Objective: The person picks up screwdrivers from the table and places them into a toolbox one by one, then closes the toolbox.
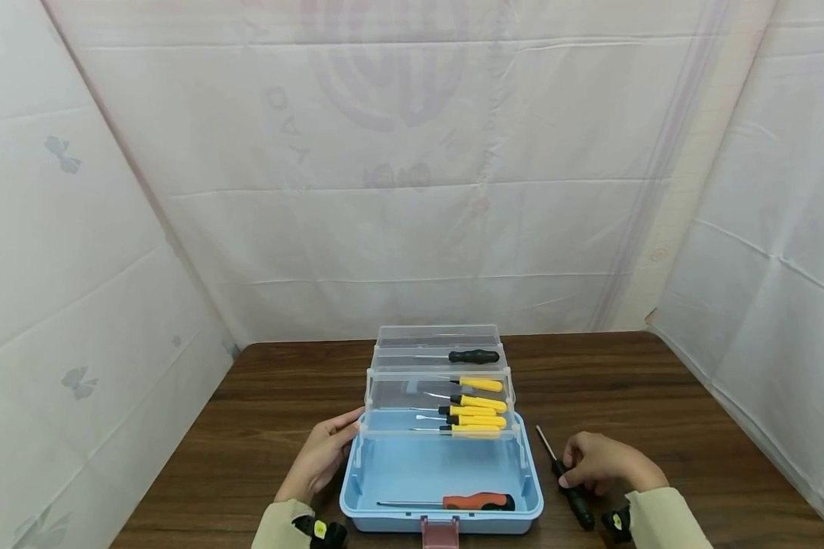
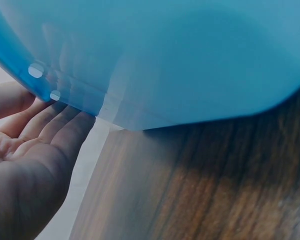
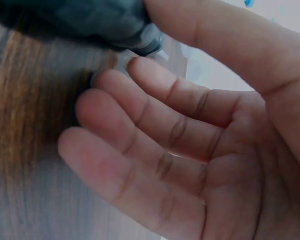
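Note:
A light blue toolbox stands with its clear stepped trays raised at the back. My left hand touches the box's left side near the rear corner, its fingers fairly straight; the left wrist view shows these fingers against the blue wall. To the right of the box, my right hand pinches a black-handled screwdriver between thumb and index finger. That screwdriver lies on the table, shaft pointing away. In the right wrist view its dark handle meets the thumb, while the other fingers curl loosely beside it.
An orange-and-black screwdriver lies along the box's front inside. Several yellow-handled screwdrivers and one black-handled screwdriver lie in the trays. A reddish latch hangs at the front. White cloth walls enclose the wooden table.

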Demonstrator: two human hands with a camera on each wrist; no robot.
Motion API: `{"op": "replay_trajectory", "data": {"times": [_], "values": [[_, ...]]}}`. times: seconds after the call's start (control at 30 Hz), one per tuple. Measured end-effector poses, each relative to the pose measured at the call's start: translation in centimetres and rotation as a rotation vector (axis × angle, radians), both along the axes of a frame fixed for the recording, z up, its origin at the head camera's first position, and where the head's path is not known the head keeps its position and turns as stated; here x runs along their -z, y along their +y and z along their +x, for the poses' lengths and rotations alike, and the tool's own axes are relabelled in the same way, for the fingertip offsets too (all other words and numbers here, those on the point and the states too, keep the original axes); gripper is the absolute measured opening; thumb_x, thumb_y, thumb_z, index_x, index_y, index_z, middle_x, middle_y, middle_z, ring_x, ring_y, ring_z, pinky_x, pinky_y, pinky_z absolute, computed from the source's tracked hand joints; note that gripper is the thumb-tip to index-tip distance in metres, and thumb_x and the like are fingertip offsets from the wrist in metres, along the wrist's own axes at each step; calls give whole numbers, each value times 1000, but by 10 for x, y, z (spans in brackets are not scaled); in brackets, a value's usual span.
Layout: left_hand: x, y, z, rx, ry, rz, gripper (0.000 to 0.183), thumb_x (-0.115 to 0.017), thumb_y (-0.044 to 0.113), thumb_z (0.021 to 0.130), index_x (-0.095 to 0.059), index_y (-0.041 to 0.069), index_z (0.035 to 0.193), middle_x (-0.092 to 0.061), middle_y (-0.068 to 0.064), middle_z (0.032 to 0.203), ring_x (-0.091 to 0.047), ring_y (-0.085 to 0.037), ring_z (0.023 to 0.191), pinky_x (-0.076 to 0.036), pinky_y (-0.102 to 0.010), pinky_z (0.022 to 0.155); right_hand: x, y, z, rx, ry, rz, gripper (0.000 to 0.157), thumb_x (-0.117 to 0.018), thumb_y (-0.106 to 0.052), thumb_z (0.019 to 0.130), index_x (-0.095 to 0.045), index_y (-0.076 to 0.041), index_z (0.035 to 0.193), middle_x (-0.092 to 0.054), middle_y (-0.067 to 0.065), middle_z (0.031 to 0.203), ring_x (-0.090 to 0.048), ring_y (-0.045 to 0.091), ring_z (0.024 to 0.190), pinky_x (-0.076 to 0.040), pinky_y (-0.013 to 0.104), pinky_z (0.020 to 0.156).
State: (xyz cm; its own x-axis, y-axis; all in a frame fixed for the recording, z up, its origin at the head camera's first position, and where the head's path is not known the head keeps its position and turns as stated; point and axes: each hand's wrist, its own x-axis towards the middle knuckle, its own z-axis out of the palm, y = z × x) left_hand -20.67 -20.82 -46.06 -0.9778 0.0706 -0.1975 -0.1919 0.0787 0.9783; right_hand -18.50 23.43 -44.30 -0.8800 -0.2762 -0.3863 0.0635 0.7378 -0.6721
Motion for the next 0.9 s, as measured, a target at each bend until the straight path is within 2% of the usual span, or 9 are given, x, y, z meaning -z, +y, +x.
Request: {"op": "replay_trajectory", "data": {"times": [0.2,0.53,0.77,0.9], "values": [[0,0,0,1,1,2,40,-52,10,98,-51,-2,136,-48,-25,141,-60,-26,116,-54,-39,92,0,1,0,-23,6,-14,22,-76,-13,78,-56,-5,78,-55,5,70,-55,19,61,-52,30,50],[-1,-1,1,6,6,4,40,-52,11,98,-50,-2,136,-47,-26,142,-60,-26,117,-54,-38,93,4,-3,-2,62,56,40,22,-77,-9,76,-55,-5,79,-54,5,74,-55,18,63,-52,30,52],[0,0,1,-4,-1,6,39,-52,10,98,-52,-1,136,-48,-25,142,-59,-27,118,-53,-39,93,4,-5,-3,75,71,57,21,-77,-6,75,-56,-5,77,-54,4,73,-53,18,66,-51,31,52],[0,0,1,2,3,11,40,-53,11,98,-51,-1,136,-48,-25,141,-60,-25,116,-54,-38,93,4,-5,-4,69,92,73,20,-77,-4,74,-57,-5,75,-54,4,71,-52,17,62,-48,28,49]]}}
